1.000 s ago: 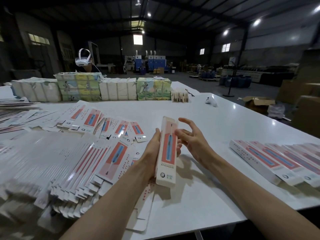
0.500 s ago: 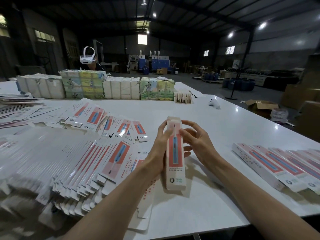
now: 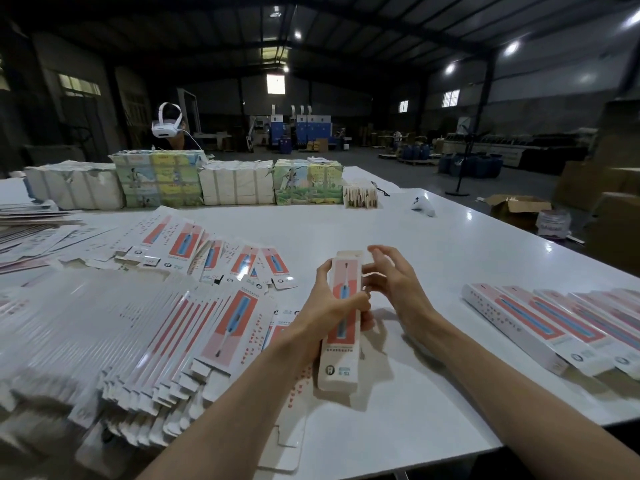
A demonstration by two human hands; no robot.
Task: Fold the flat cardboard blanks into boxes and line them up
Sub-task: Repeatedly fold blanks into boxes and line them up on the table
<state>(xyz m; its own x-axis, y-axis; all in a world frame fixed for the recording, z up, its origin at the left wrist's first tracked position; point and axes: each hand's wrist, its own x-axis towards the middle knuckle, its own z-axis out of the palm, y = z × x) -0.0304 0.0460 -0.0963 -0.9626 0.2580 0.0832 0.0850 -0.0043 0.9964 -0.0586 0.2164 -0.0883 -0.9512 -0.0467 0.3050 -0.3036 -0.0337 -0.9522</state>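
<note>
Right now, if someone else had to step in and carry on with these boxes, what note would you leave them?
Left hand grips the box around its middle.
Right hand, fingers loosely spread, is at its top flap, which seems not yet tucked.
Done: a row of folded boxes lies on the table at the right.
Left: close this box, add it to the row, then fold the flat blanks piled at the left.
</note>
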